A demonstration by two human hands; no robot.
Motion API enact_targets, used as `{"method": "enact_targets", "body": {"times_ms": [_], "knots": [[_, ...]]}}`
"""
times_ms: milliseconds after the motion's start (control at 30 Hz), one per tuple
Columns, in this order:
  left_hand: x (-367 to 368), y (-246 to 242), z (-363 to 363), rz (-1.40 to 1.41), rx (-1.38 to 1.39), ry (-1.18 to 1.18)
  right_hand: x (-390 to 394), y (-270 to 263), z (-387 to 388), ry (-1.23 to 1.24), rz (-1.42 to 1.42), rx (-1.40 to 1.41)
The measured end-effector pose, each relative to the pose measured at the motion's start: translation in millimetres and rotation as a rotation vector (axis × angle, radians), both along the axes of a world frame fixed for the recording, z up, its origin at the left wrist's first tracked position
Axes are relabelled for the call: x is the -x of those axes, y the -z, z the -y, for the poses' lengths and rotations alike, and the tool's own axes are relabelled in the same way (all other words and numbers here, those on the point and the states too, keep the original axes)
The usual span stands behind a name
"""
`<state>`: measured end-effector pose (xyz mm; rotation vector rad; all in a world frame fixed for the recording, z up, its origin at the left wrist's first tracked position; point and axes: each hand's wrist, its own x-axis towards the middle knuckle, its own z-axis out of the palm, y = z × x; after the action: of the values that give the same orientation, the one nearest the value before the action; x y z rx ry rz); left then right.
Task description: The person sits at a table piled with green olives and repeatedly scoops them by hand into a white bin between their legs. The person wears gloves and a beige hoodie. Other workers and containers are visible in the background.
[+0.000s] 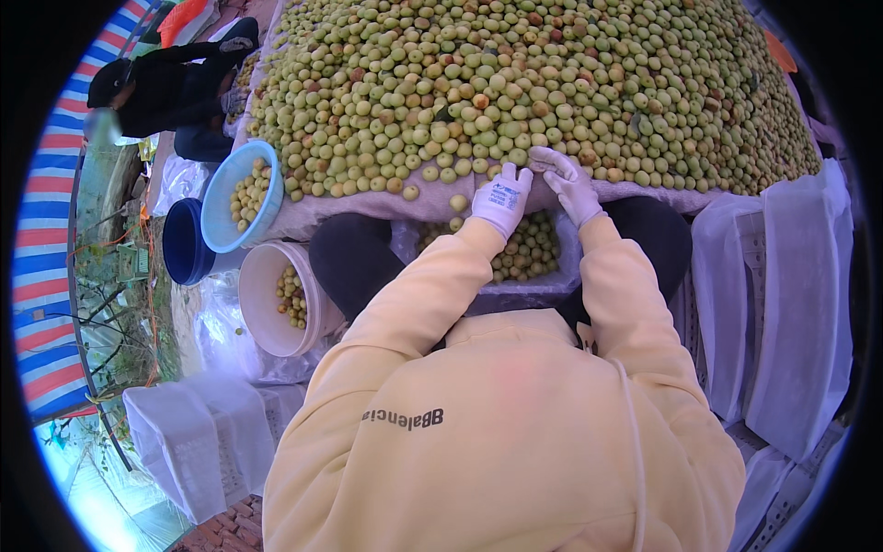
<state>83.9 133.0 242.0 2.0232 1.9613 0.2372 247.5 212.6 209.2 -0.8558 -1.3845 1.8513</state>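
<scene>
A large heap of small round green-yellow fruits (524, 90) lies before me on a pale cloth (338, 215). My left hand (502, 199), in a white glove, is at the heap's near edge, fingers pointing to the fruits. Close to its right, my right hand (567, 181), gloved too, has its fingers bent over the edge fruits. Whether either hand holds a fruit cannot be made out. Below both hands, between my knees, stands a crate lined with clear plastic (570, 265), with many fruits in it; my left forearm hides part of it.
At left are a light-blue plastic basket (279, 181) with fruits, a dark blue bucket (181, 241) and a white bucket (255, 297) with some fruits. Crates with white liners stand at right (800, 310) and lower left (186, 441). A person in dark clothes (165, 90) sits at upper left.
</scene>
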Motion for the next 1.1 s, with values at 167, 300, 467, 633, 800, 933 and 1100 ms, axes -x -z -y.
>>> {"method": "enact_targets", "body": {"times_ms": [167, 300, 467, 633, 800, 933, 1100], "knots": [[6.2, -7.8, 0.6, 0.003, 0.031, 0.085, -3.0, 2.0, -0.6, -0.019, 0.037, -0.043], [36.0, -14.3, 30.7, 0.197, -0.032, -0.05, -1.7, 2.3, -1.8, -0.013, 0.072, -0.071], [108.1, -10.4, 20.3, 0.152, -0.226, -0.269, 0.9, 0.4, -0.7, 0.043, 0.023, -0.027], [95.9, 7.3, 27.2, -0.039, 0.033, -0.119, 1.0, 1.4, -1.8, 0.017, 0.063, -0.072], [93.5, -0.4, 28.3, 0.156, -0.014, -0.179, 2.0, 8.7, -1.1, -0.009, 0.073, -0.093], [130.8, -22.7, -24.0, 0.244, -0.342, -0.304, 2.3, 12.5, -0.1, 0.011, 0.056, -0.118], [145.1, -33.0, -79.0, -0.099, -0.137, -0.191, 3.8, 10.4, -1.3, -0.008, 0.069, -0.104]]}}
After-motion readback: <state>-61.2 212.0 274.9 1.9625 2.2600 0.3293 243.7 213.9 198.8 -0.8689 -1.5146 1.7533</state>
